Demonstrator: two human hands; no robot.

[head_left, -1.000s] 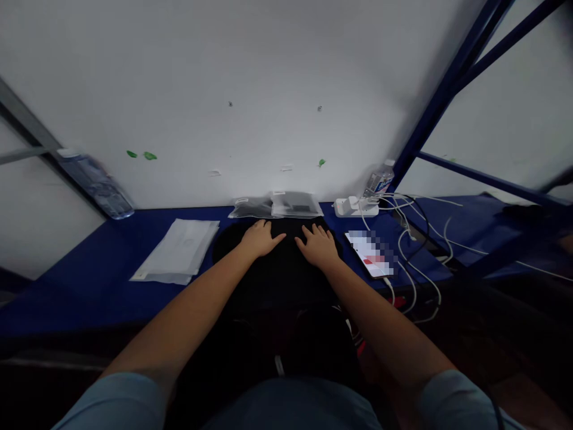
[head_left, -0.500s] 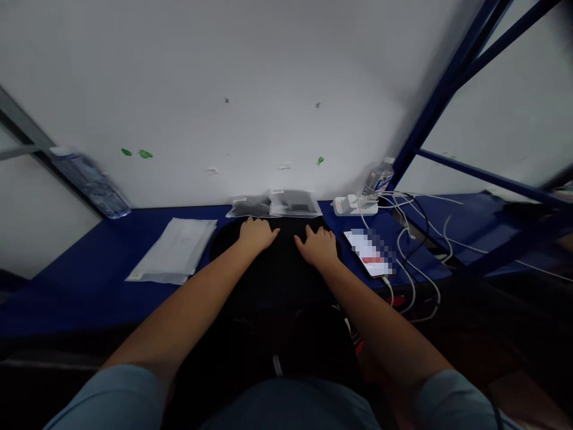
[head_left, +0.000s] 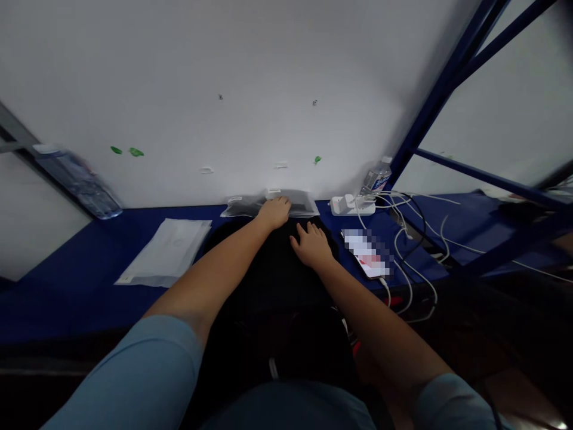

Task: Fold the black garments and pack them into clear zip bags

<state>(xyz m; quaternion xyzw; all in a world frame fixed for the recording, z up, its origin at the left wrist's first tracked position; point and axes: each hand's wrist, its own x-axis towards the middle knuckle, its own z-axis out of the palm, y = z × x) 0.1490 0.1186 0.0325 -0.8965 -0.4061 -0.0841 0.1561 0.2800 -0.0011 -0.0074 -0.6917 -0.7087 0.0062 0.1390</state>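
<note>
A piece of black cloth (head_left: 268, 275), its kind unclear in the dim light, lies over the front of the blue table. My right hand (head_left: 313, 245) rests flat on its right part, fingers spread. My left hand (head_left: 274, 214) is at the cloth's far edge, its fingers stretched over a frosted plastic bag (head_left: 304, 202); I see no grip on it. Beside that bag, to the left, another frosted bag (head_left: 242, 206) lies against the wall, partly behind my left hand.
On the left of the blue table (head_left: 80, 263) lies a stack of frosted bags (head_left: 163, 251); a large clear bottle (head_left: 80, 179) stands behind. To the right are a phone (head_left: 367, 254), a power strip (head_left: 353, 206), a small bottle (head_left: 378, 176) and tangled white cables (head_left: 409, 280).
My left hand has moved from the cloth's left part forward and right, onto the frosted bags. My right hand stays on the cloth at nearly the same spot. The view has shifted slightly.
</note>
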